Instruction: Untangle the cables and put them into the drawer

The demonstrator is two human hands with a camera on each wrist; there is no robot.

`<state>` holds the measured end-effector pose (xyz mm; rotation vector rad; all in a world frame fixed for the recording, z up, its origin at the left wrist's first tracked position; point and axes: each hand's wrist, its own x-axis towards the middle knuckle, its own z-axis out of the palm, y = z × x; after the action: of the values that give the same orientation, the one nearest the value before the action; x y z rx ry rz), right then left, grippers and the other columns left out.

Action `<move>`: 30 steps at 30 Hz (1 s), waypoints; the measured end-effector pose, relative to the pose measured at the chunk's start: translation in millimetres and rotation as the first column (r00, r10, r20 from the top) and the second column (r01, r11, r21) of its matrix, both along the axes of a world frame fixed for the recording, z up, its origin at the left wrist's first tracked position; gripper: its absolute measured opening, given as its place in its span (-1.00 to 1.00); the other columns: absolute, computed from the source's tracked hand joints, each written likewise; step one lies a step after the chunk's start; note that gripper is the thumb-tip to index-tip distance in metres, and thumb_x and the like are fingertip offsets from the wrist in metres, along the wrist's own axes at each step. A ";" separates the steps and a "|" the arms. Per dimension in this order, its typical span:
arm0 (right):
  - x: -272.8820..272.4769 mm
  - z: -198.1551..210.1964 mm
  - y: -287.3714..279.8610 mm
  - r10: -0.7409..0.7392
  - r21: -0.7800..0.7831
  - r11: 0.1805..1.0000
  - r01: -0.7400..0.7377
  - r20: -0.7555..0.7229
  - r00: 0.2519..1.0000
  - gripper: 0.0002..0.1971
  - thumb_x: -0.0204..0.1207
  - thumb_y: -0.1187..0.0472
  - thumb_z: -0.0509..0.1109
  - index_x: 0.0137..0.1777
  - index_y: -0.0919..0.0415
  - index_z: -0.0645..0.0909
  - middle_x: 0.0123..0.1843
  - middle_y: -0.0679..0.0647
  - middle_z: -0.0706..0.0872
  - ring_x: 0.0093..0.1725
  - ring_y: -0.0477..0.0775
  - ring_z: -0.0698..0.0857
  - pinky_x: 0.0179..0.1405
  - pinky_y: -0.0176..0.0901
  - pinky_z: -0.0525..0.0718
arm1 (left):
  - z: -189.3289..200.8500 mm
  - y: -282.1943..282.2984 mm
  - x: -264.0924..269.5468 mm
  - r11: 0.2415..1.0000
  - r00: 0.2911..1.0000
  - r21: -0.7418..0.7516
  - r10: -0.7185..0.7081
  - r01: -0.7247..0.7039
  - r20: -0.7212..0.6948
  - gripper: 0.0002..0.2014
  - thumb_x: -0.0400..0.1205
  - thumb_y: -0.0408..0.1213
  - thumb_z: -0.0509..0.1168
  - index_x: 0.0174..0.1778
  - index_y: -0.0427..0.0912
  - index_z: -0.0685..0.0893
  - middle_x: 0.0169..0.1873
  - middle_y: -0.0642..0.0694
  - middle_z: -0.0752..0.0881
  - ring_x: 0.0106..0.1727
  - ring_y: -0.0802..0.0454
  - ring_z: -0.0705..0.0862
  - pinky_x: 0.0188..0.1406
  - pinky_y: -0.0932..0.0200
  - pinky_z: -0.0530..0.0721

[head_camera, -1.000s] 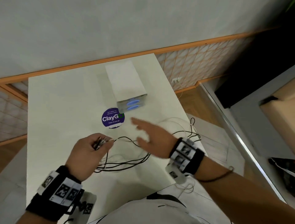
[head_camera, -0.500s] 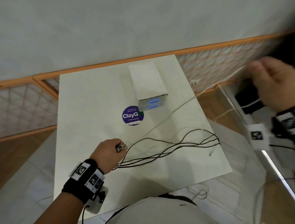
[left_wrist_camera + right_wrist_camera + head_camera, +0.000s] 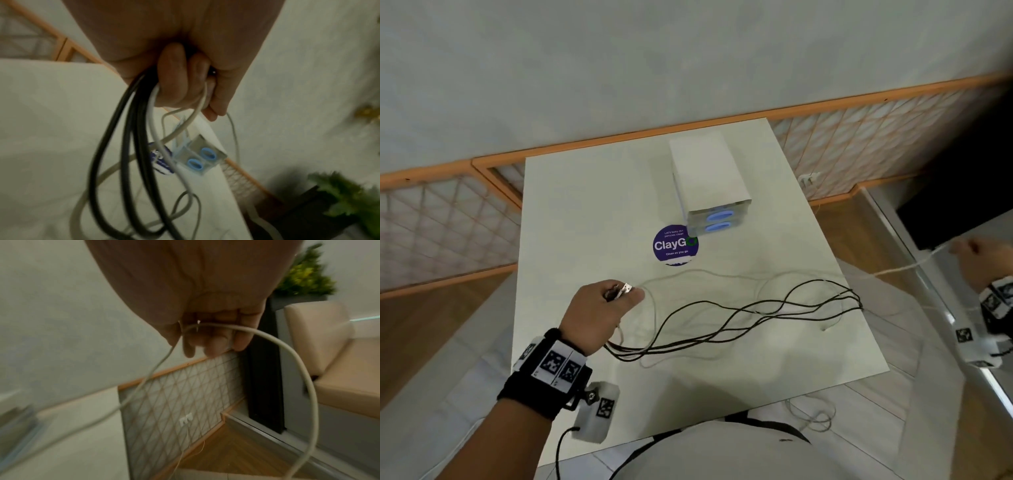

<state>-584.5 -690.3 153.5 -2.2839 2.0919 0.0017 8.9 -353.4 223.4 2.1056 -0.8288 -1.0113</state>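
Observation:
My left hand hovers over the near left of the white table and grips a bundle of cable ends, their plugs sticking out by the thumb. In the left wrist view the left hand's fingers curl round black cables and white cables. Loops of black cable trail right across the table. My right hand is out past the table's right edge, pinching a white cable pulled out sideways; the right wrist view shows that white cable looping from the right hand's fingers. The small drawer unit with blue handles stands closed at the back.
A round purple sticker lies on the table in front of the drawer unit. More thin white cable hangs below the table's near edge. A lattice wall panel with a socket is behind; a beige seat stands right.
My right hand left the cables at the table's middle, swung far right pulling a white cable out, then dropped lower. The black loops now lie stretched rightward. My left hand kept its grip.

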 end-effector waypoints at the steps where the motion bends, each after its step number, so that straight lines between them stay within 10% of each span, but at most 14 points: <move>1: 25.9 16.8 19.4 -0.010 0.113 0.994 0.007 0.023 1.000 -0.31 0.66 -0.41 0.11 0.17 0.22 0.74 0.05 0.40 0.76 0.05 0.51 0.74 0.06 0.29 0.73 | 5.5 -2.0 -3.4 1.000 0.999 -0.015 -0.001 0.000 -0.045 -0.58 0.61 -0.16 0.56 -0.20 -0.51 0.63 -0.52 -0.07 0.39 -0.57 0.09 0.33 -0.55 0.26 0.40; 4: 140.8 69.7 83.7 0.155 0.101 0.983 -0.154 -0.007 0.988 -0.65 0.44 0.26 0.61 0.19 0.41 0.76 0.07 0.47 0.80 -0.07 0.50 0.82 -0.06 0.32 0.82 | 26.8 -9.8 -21.8 0.992 0.993 -0.071 -0.110 0.107 -0.031 -0.60 0.62 -0.17 0.56 -0.21 -0.48 0.66 -0.51 -0.03 0.42 -0.52 0.12 0.36 -0.50 0.30 0.39; 8: 245.0 100.9 159.1 0.380 0.075 0.867 -0.493 0.542 0.750 -0.44 0.68 0.04 0.42 0.66 0.10 0.48 0.58 0.11 0.58 0.51 0.08 0.59 0.53 -0.04 0.53 | 50.3 -19.0 -52.0 0.960 0.966 -0.138 -0.253 0.243 -0.060 -0.75 0.63 -0.21 0.55 -0.24 -0.32 0.76 -0.44 -0.12 0.48 -0.44 0.12 0.40 -0.53 0.42 0.45; 12: 322.7 125.8 224.1 0.557 0.003 0.563 -0.827 0.737 0.382 -0.20 0.62 0.13 0.34 0.83 0.06 0.09 0.71 0.01 0.43 0.64 -0.09 0.48 0.63 -0.18 0.45 | 72.2 -26.1 -75.2 0.916 0.938 -0.257 -0.337 0.307 -0.081 -0.96 0.63 -0.29 0.54 -0.13 -0.09 0.87 -0.39 0.12 0.76 -0.39 0.22 0.64 -0.33 0.46 0.57; 16: 349.4 124.7 231.1 0.307 0.227 0.542 -0.809 0.843 0.442 -0.05 0.59 0.24 0.32 0.81 -0.22 -0.19 0.52 -0.05 0.61 0.13 0.02 0.81 0.03 -0.19 0.77 | 75.9 -32.9 -74.9 0.927 0.960 -0.360 -0.187 0.104 -0.206 -0.97 0.66 -0.35 0.50 -0.03 -0.15 0.84 -0.50 0.16 0.70 -0.55 0.18 0.51 -0.52 0.29 0.46; 20: 360.3 126.5 237.4 0.218 0.235 0.506 -0.830 0.896 0.387 -0.38 0.61 0.14 0.34 0.66 -0.07 0.27 0.40 -0.17 0.64 0.32 -0.08 0.67 0.27 -0.14 0.66 | 75.6 -37.4 -75.2 0.911 0.927 -0.399 -0.055 -0.105 -0.370 -0.89 0.67 -0.21 0.49 0.02 -0.16 0.81 -0.52 0.05 0.55 -0.57 0.09 0.43 -0.54 0.23 0.37; 25: 378.9 114.2 257.3 0.215 0.257 0.547 -0.796 0.877 0.431 -0.59 0.71 -0.22 0.21 0.20 0.15 0.47 -0.09 0.05 0.79 -0.13 0.05 0.77 0.05 0.28 0.75 | 80.1 -42.8 -79.7 0.848 0.821 -0.456 -0.043 -0.271 -0.569 -0.77 0.74 -0.14 0.35 0.16 -0.22 0.73 -0.49 0.00 0.41 -0.55 0.06 0.24 -0.52 0.12 0.14; 30: 388.2 116.0 255.7 0.298 0.265 0.578 -0.772 0.812 0.502 -0.61 0.83 -0.16 0.06 0.00 0.15 0.44 -0.24 0.06 0.62 -0.28 0.03 0.54 -0.07 0.14 0.65 | 75.6 -40.2 -81.0 0.809 0.820 -0.442 0.083 -0.387 -0.566 -0.73 0.83 -0.02 0.22 0.36 0.03 0.71 -0.37 -0.03 0.48 -0.44 0.02 0.45 -0.43 0.15 0.58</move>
<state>-196.4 -434.6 269.5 -1.9594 0.7033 -0.1271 -72.0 -393.6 299.0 1.3076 -0.4639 -0.9926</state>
